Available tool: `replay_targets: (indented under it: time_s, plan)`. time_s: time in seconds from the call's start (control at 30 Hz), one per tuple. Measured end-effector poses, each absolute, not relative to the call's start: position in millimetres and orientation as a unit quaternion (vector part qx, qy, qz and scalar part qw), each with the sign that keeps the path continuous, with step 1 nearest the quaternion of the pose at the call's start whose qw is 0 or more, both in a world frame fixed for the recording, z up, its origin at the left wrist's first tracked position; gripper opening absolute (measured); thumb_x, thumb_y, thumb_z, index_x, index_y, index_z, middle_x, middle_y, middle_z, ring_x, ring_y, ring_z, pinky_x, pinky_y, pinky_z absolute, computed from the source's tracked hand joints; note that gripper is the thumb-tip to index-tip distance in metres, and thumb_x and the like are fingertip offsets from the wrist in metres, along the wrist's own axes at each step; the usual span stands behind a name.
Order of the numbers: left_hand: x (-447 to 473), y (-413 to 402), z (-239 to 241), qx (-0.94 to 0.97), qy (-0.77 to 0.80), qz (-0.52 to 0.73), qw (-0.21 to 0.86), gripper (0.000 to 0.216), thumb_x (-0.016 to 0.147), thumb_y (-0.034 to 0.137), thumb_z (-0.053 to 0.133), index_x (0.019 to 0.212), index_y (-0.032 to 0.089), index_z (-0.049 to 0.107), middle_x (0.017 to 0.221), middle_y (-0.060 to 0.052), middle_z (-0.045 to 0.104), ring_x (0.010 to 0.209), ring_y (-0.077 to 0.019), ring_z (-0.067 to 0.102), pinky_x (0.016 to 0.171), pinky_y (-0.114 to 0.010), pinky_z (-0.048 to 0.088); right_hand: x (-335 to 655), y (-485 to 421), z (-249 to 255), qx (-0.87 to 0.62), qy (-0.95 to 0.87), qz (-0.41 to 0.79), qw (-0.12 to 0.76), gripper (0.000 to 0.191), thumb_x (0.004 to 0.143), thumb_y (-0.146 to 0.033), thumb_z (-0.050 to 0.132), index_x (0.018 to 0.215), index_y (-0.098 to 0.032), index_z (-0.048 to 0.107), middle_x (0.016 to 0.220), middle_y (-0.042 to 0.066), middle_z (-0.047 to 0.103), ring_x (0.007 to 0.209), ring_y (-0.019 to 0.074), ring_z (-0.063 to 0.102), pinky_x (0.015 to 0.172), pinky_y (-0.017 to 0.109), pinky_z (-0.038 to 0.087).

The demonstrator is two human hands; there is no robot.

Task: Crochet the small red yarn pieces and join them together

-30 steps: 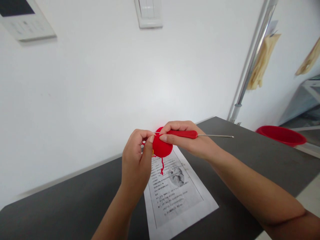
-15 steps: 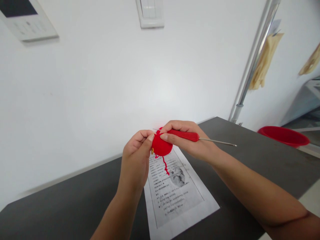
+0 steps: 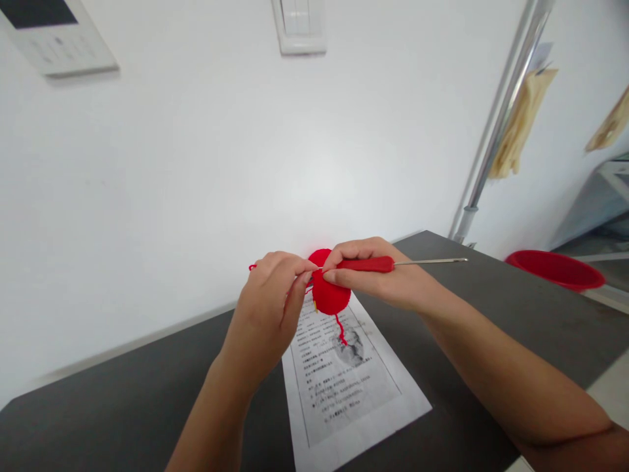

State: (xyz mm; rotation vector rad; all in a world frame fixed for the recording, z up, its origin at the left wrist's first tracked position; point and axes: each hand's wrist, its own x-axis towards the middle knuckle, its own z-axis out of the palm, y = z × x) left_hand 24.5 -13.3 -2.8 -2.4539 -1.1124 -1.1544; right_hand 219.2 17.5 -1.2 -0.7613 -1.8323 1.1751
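Red-handled crochet hook (image 3: 366, 265) has levelled and the red crochet piece (image 3: 331, 294) has shifted rightward since half a second ago.
One dark desk (image 3: 491, 314) meets one white wall (image 3: 171, 164); two yellowish gloves (image 3: 523, 124) hang right of one metal pole (image 3: 508, 108), above one red basin (image 3: 555, 265). Over one printed sheet (image 3: 373, 406), the left hand (image 3: 268, 298) pinches the piece and the right hand (image 3: 381, 286) grips the hook.
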Motion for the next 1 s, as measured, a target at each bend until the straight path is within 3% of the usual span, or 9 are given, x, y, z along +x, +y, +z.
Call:
replay_targets:
  time_s: [0.27,0.67,1.0]
  plan:
    - [23.7,-9.9,-5.6,-0.856,-0.342,-0.311,0.23,0.02,0.097,0.012,0.045,0.092,0.019,0.063,0.088,-0.005,0.07,0.082,-0.0222,0.06,0.075,-0.037,0.044,222.5,20.2,2.8,-0.321,-0.736,0.446,0.395,0.009,0.077,-0.021,0.063,0.071,-0.015,0.067,0.067,0.0,0.063,0.063,0.0119,0.053,0.056,0.024,0.038]
    - [25.0,-8.9,-7.6,-0.859,-0.329,-0.291,0.263,0.02,0.093,0.007,0.045,0.085,0.017,0.061,0.083,-0.006,0.069,0.079,-0.0237,0.062,0.072,-0.037,0.045,224.5,19.3,4.1,-0.336,-0.748,0.43,0.378,0.009,0.076,-0.019,0.061,0.068,-0.016,0.065,0.065,-0.001,0.061,0.06,0.0112,0.05,0.054,0.024,0.036]
    - [32.6,-9.8,-14.9,-0.8,-0.287,-0.461,0.253,0.017,0.087,0.003,0.053,0.09,0.018,0.06,0.085,-0.007,0.069,0.079,-0.0211,0.06,0.076,-0.036,0.048,220.5,19.2,3.6,-0.285,-0.707,0.513,0.395,0.012,0.077,-0.025,0.066,0.072,-0.014,0.066,0.069,0.001,0.062,0.067,0.0129,0.054,0.062,0.026,0.041]
